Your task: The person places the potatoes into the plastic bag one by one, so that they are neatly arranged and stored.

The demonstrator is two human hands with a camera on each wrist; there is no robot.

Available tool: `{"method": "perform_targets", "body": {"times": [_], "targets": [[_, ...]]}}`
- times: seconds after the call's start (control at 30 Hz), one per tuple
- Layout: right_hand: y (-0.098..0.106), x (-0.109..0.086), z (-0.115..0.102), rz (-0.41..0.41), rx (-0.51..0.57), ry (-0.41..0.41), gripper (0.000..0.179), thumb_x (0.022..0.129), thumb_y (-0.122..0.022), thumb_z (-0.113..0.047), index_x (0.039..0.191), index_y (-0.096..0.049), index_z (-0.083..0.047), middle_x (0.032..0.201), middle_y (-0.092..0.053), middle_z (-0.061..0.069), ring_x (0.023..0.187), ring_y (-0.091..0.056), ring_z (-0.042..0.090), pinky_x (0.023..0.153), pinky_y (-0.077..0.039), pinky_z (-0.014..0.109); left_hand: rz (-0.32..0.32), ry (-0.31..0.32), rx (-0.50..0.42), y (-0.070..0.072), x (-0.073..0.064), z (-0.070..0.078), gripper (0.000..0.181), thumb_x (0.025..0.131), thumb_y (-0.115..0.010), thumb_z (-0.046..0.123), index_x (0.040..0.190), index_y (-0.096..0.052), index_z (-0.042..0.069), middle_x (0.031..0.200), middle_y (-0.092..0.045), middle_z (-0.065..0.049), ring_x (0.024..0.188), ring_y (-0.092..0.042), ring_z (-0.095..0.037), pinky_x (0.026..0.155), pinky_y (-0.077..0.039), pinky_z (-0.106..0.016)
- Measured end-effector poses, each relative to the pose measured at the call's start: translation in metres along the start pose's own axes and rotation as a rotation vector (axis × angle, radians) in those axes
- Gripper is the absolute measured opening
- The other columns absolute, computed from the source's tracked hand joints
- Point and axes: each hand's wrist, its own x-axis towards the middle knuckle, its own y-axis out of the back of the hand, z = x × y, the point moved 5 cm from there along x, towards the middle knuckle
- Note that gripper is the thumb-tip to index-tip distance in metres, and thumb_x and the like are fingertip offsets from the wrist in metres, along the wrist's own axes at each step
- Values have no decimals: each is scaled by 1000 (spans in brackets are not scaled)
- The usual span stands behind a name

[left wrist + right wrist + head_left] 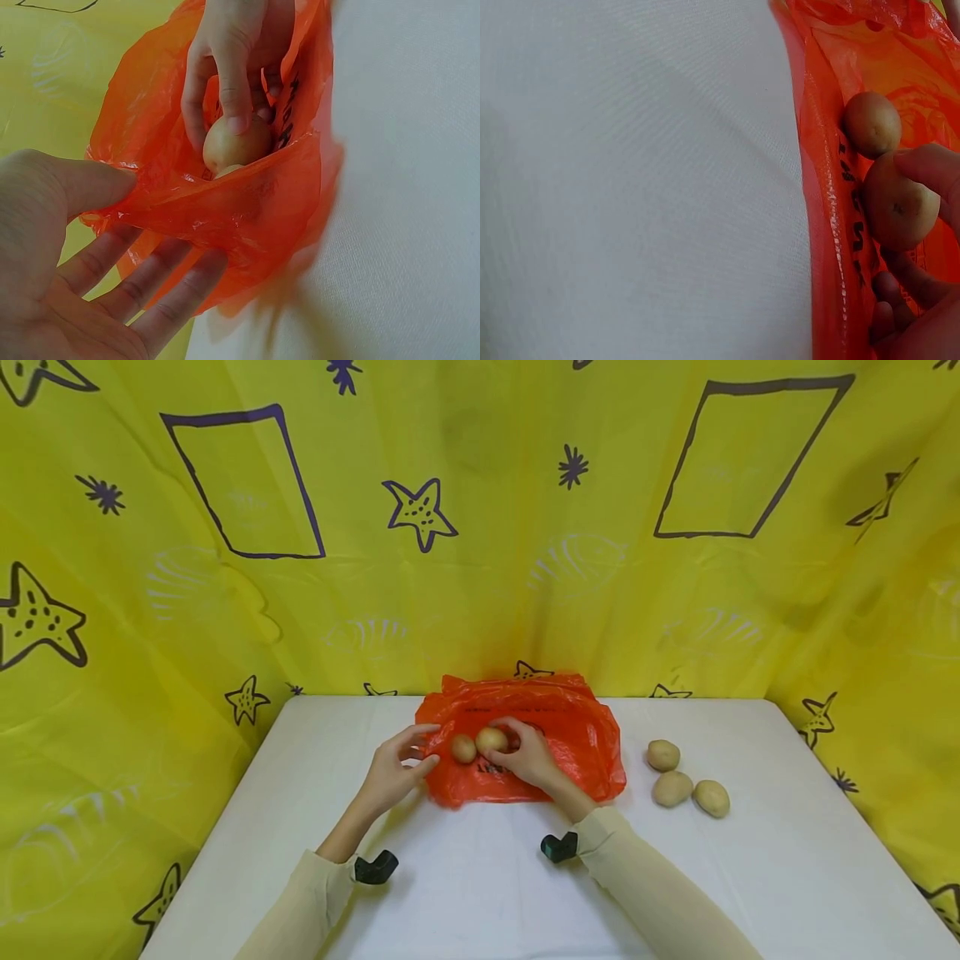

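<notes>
A red plastic bag (pixel 570 752) with dark printing lies at the far side of the table, its mouth spread. Within it sit two potatoes side by side. My right hand (pixel 528 756) grips the larger potato (pixel 491 741) between thumb and fingers. The other potato (pixel 463 748) rests just left of it, touching it in the right wrist view. At the bag's left edge is my left hand (pixel 393 768), thumb and fingers apart. In the left wrist view its fairly straight fingers (pixel 139 289) lie against the red plastic.
On the white table (pixel 465 877), three more potatoes lie right of the bag: one at the back (pixel 663 755), one in the middle (pixel 672 788), one at the right (pixel 712 798). A yellow patterned curtain (pixel 495 593) stands behind the table and along its sides.
</notes>
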Motion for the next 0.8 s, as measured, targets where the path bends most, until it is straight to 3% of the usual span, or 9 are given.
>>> {"method": "perform_targets", "body": {"times": [0.27,0.47,0.8], "targets": [[4,-3,-2,-31,1,-19,48,86,-84,-12,129,-64,-9,115,-68,11,94,-63,25,81,-54,35,1,1,16,1,0,1,43,93,-73,3,134,-65,14,117,-70,-13,99,-68,-31,80,-61,-34],[5,-6,-3,-74,-29,-19,53,86,-83,-11,134,-61,-11,124,-66,10,103,-62,26,92,-55,42,10,7,19,2,0,0,43,93,-74,3,134,-65,14,115,-71,-12,97,-69,-30,80,-61,-33],[12,-16,-12,-144,-77,82,64,86,-84,-11,142,-54,-9,134,-61,14,115,-59,33,101,-50,51,18,-17,-5,1,-1,2,44,92,-75,2,134,-65,11,116,-70,-16,97,-68,-33,80,-61,-39]]}}
